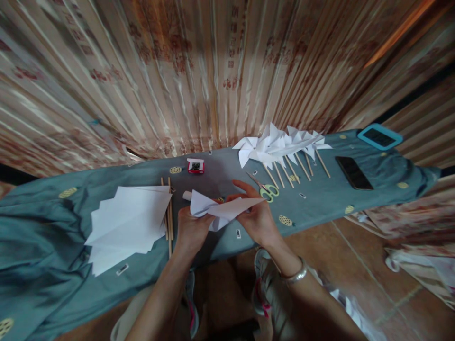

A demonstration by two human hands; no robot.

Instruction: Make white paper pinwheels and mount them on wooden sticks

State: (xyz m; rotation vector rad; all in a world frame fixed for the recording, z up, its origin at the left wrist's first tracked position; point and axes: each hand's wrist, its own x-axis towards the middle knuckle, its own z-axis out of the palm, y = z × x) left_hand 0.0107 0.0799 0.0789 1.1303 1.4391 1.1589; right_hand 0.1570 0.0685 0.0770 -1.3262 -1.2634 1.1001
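Both hands hold a folded white paper pinwheel (227, 210) above the cloth, its corners curling up and the middle partly hidden. My left hand (192, 227) is closed on its left side. From the right, my right hand (258, 218) grips the opposite side between thumb and fingers, with the index finger raised. Behind my left hand lies a small white cylinder (186, 195). Green-handled scissors (266, 190) rest just beyond my right hand. Several thin wooden sticks (170, 218) lie left of my left hand, beside a stack of white paper sheets (128, 222).
Finished paper pinwheels on sticks (277, 147) are piled at the back right. A small red box (195, 166) with dark contents stands open at the back. A black phone (353, 173) and a blue-framed device (380, 137) lie right. A pleated curtain (213, 71) hangs behind the table.
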